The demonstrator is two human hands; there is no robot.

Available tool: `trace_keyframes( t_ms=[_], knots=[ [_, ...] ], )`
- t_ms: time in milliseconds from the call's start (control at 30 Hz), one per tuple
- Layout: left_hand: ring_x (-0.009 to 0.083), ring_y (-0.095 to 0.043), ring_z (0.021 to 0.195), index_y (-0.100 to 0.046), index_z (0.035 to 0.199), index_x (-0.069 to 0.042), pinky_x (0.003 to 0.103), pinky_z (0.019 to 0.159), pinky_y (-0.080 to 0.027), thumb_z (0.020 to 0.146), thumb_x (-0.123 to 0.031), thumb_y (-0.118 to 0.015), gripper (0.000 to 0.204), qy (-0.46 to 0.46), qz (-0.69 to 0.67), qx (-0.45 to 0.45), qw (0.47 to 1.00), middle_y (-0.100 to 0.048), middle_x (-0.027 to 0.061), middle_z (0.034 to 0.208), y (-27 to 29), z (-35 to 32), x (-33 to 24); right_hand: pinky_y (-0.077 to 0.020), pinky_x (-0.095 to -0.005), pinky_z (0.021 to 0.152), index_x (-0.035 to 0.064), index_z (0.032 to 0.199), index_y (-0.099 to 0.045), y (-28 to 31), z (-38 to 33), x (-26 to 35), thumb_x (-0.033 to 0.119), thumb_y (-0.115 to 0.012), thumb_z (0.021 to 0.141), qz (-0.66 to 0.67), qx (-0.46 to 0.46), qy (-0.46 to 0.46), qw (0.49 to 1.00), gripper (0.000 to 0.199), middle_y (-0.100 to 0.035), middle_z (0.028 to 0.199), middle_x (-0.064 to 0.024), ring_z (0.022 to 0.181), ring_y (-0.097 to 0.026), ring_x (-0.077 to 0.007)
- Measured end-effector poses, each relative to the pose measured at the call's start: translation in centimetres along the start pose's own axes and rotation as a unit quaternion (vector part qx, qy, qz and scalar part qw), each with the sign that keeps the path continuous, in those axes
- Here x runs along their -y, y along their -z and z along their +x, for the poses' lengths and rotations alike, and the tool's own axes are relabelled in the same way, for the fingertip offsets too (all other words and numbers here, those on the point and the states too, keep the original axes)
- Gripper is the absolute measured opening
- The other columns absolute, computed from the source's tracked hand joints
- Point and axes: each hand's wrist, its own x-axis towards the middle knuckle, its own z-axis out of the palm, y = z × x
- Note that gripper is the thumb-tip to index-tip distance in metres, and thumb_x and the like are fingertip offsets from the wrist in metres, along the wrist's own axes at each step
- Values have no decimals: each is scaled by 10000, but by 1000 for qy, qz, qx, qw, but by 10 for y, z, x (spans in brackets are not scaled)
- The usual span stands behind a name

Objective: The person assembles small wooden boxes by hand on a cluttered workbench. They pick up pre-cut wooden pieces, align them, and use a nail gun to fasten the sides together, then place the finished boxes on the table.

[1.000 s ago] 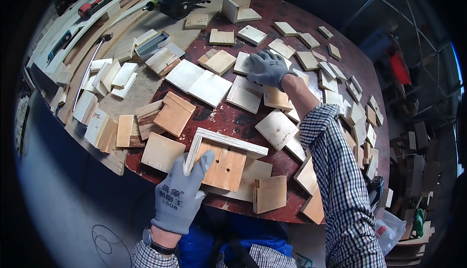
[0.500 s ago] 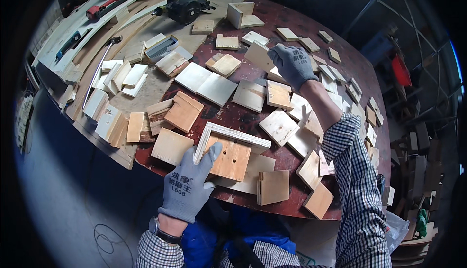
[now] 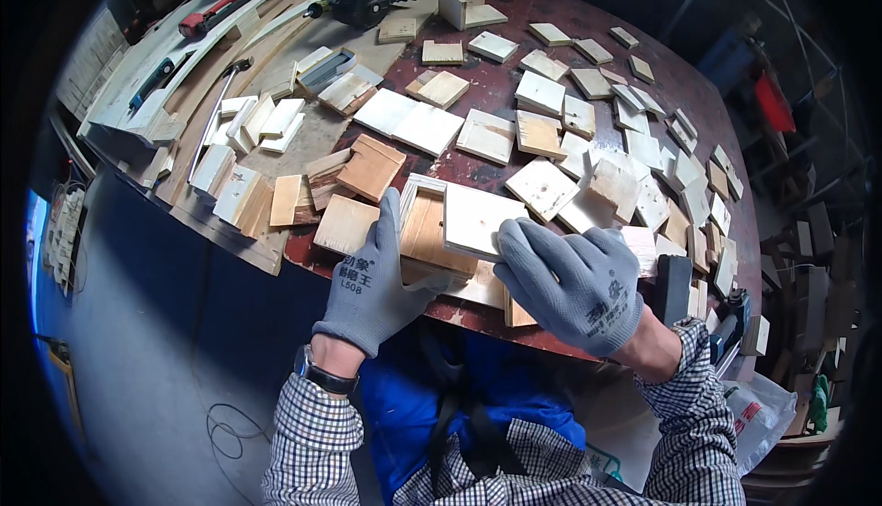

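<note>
A small wooden assembly (image 3: 420, 230), with an L-shaped plywood edge standing around an orange-brown board, lies at the table's near edge. My left hand (image 3: 372, 272), in a grey glove, holds its left side, index finger along the edge and thumb at the near side. A pale square wooden board (image 3: 478, 218) is pinched in my gloved right hand (image 3: 574, 290). The board lies over the right part of the assembly and hides it; whether it touches cannot be told. Beside my left hand is another square wooden board (image 3: 345, 225).
Many loose wooden boards (image 3: 542, 189) cover the dark red table (image 3: 441, 170). A hammer (image 3: 216, 115), a black power tool (image 3: 363, 2) and a red-handled tool (image 3: 209, 14) lie on the left and far side. A dark block-shaped tool (image 3: 675, 287) stands right of my right hand.
My right hand has come back from the far boards with a pale board and brought it over the assembly. My left hand has shifted from the assembly's top to its left side.
</note>
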Motion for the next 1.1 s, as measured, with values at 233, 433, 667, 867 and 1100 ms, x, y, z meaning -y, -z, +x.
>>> trace_keyframes(
  t_ms=[233, 433, 667, 867, 1100],
  knots=[
    [429, -724, 1086, -183, 1621, 1, 479, 889, -623, 825, -336, -860, 1098, -3, 16, -59, 998, -629, 298, 1349, -18, 0, 15, -459, -359, 628, -8, 1177, -694, -41, 3, 34, 219, -714, 881, 0, 52, 15, 999, 373, -626, 1046, -114, 753, -596, -193],
    [429, -694, 1164, -289, 1571, -9, 460, 943, -596, 874, -369, -830, 953, 28, 22, -29, 999, -629, 296, 1348, -11, -2, 11, -456, -460, 926, 155, 1069, -694, -63, 4, 35, 342, -763, 860, 84, 5, -79, 993, 289, -581, 1054, -26, 921, -601, -225],
    [405, -692, 1188, -273, 1581, -16, 445, 967, -595, 888, -476, -819, 995, -7, 12, -73, 997, -630, 282, 1354, -18, -2, 19, -454, -460, 1059, 215, 1419, -634, -72, 3, -20, 333, -861, 821, 329, 122, -60, 934, 651, -621, 1272, -98, 1160, -601, -326],
    [392, -661, 1249, -273, 1586, -3, 442, 1043, -557, 924, -323, -801, 905, 13, 23, -36, 999, -613, 257, 1382, -16, -1, 19, -411, -554, 1179, 430, 1316, -711, -91, 18, -51, 314, -883, 781, 218, 116, 38, 968, 574, -521, 1556, -22, 1468, -450, -292],
    [415, -668, 1237, -265, 1579, 20, 444, 1015, -564, 875, -562, -812, 1065, -64, 50, -80, 993, -603, 309, 1382, -14, -4, 10, -535, -480, 1134, 390, 1458, -623, -114, 4, -49, 266, -849, 826, 312, 139, 0, 940, 682, -474, 1615, -88, 1401, -552, -353]
  ],
)
